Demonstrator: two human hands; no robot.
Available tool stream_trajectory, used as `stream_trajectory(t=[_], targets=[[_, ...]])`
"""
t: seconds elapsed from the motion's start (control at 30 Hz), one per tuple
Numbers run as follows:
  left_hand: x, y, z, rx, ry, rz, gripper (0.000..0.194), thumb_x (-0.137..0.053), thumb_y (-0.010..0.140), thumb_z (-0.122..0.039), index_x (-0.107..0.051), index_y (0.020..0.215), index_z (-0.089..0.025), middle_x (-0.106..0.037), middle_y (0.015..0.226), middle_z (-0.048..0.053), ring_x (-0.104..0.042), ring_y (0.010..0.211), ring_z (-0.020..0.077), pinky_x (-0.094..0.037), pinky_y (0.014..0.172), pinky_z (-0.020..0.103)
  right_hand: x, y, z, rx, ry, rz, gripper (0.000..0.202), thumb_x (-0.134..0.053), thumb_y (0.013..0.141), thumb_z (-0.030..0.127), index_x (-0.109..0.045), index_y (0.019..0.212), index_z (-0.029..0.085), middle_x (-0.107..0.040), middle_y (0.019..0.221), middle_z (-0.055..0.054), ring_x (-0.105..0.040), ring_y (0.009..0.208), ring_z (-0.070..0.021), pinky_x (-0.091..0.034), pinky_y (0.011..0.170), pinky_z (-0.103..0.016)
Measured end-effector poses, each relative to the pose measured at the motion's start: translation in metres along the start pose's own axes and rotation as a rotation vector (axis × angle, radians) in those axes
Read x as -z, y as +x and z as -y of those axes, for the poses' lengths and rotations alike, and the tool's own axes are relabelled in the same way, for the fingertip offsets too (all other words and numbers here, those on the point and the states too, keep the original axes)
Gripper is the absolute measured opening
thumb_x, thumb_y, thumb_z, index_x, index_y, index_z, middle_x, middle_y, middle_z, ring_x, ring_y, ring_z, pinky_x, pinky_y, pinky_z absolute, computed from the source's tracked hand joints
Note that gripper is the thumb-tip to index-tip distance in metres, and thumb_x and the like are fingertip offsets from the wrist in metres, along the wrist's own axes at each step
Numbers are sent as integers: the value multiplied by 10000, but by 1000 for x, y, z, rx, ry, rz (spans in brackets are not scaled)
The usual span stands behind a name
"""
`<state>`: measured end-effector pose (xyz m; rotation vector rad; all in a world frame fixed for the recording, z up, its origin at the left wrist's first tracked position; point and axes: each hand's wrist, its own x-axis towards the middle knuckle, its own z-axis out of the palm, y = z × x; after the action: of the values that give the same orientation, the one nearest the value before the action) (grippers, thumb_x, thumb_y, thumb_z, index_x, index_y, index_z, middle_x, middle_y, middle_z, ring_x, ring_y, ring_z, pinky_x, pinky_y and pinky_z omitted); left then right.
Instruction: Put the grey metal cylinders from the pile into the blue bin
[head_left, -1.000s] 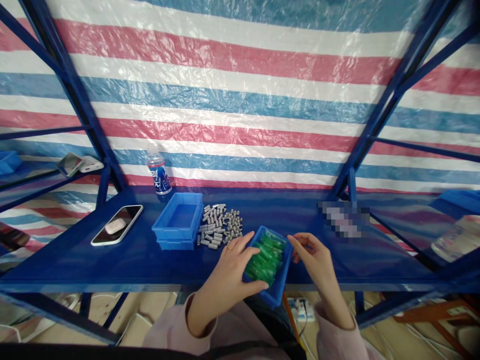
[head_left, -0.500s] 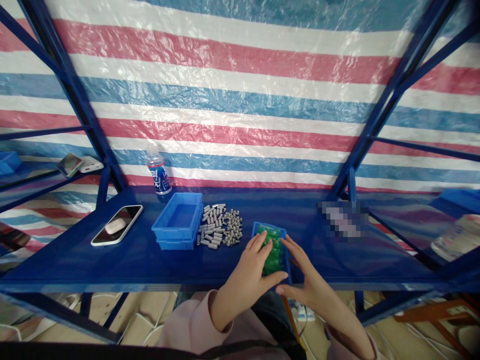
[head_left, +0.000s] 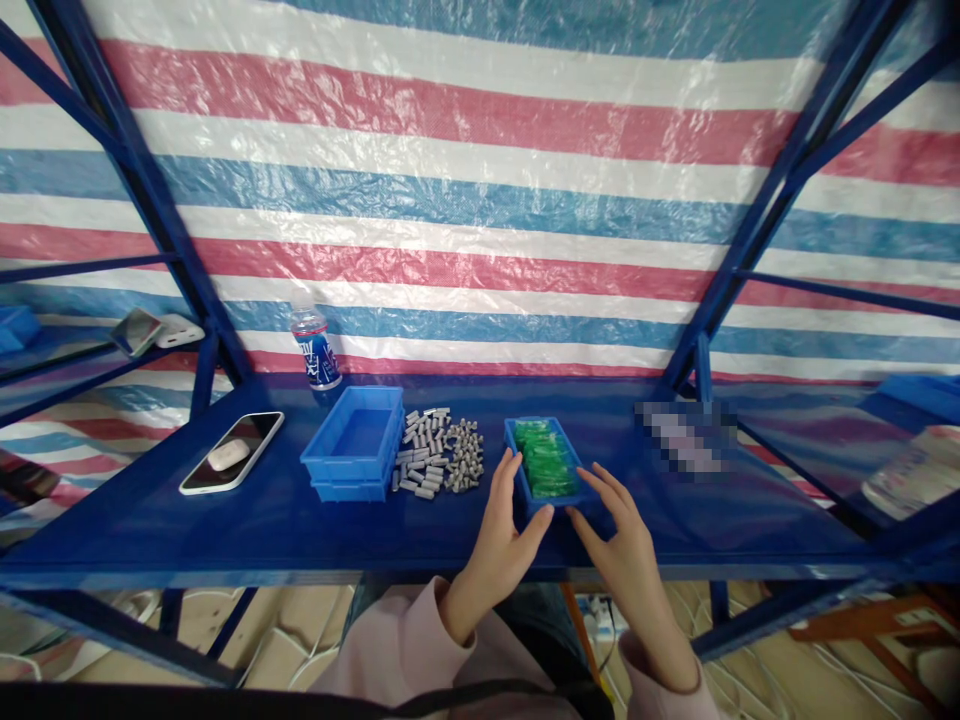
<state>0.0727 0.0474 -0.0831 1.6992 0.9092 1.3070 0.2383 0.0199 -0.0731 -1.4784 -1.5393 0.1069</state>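
Observation:
A small blue plastic bin filled with green, shiny, see-through pieces stands on the blue table. My left hand holds its left side and near corner, thumb at the front wall. On the opposite side, my right hand grips the right wall and near corner with fingers and thumb. To the left of the bin lie longer metal cylinders and a pile of shorter metal pieces. What the green pieces are exactly, I cannot make out.
Two stacked blue bins stand left of the metal parts. Further left, a phone carries a white earbud case. A drink bottle stands at the back. A blurred-out item lies right; blue posts flank the table.
The bin with green pieces has moved away from me, further onto the table. My left hand has shifted from above the green pieces to the bin's left side.

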Motion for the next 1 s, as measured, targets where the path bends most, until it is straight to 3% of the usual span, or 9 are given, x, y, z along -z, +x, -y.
stream_trajectory(t=[0.13,0.3,0.47,0.6,0.73,0.9,1.0], targets=[[1,0,-1,-14,59,31,606,-493,891,-300,-229,1435,-268,-240,1519,53,-203,1406,223,-212,1163,442,-14,-5,12,-17,-38,-3,544,-569,817,370,-435,1321,215,-393,1390,-137,-423,1267,-296,-413,998,-464],[4,2,-5,-21,131,103,626,-467,888,-248,-188,1447,-270,-119,1555,49,-126,1426,211,-167,1171,444,-30,-7,18,-103,-87,9,703,-601,787,431,-309,1399,245,-344,1393,-163,-444,1238,-342,-461,915,-484],[4,2,-3,-30,152,143,685,-505,864,-241,-164,1457,-270,-49,1564,58,-93,1429,236,-169,1163,455,-34,-4,17,-93,-168,-22,842,-635,744,500,-263,1423,169,-258,1408,-245,-415,1227,-423,-466,853,-526],[5,3,-4,-28,156,185,756,-554,832,-241,-143,1466,-279,-10,1566,49,-69,1430,245,-167,1162,451,-34,-4,22,-78,-205,-31,952,-647,717,538,-184,1459,165,-289,1358,-247,-415,1199,-438,-443,851,-558],[7,3,-9,-16,155,217,749,-563,834,-262,-160,1465,-284,-1,1566,45,-73,1430,246,-167,1160,452,-38,-2,15,-102,-163,-67,958,-658,699,541,-215,1456,155,-333,1287,-217,-430,1169,-408,-419,889,-545],[7,1,-11,2,86,212,672,-568,840,-308,-261,1436,-266,-168,1545,64,-180,1413,242,-238,1144,441,-36,6,-6,-172,-113,-155,984,-688,640,553,-280,1437,145,-392,1204,-181,-434,1136,-383,-404,913,-531],[14,1,-17,63,-43,39,503,-537,865,-322,-406,1343,-236,-402,1433,91,-424,1288,223,-421,1021,384,-27,13,-16,-231,-106,-184,1038,-694,608,583,-286,1432,100,-413,1177,-183,-462,1094,-371,-408,919,-514]])
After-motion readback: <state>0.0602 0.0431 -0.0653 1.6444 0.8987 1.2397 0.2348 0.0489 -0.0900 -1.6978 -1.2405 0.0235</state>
